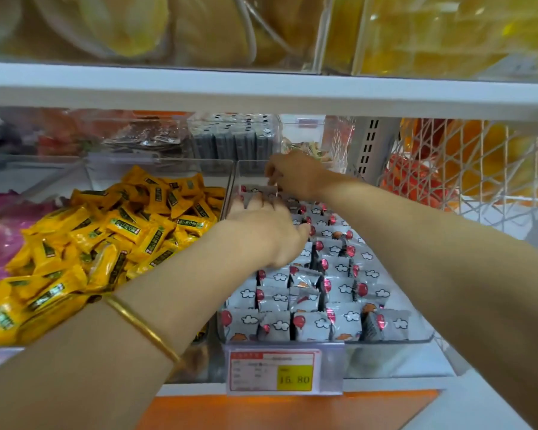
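Reaching into the packet bin (395, 344), right fingers (273, 175) pinch one packet (257, 190); left fingers (255, 202) straight.

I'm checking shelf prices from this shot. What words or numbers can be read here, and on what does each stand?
"16.80": on the yellow patch of the price tag; the second digit is soft.
Rest of the price tag: small print, too blurred to read.
Yellow packets: dark labels with writing, too blurred to read.
Grey packets: only clouds and balloons show, no readable words.
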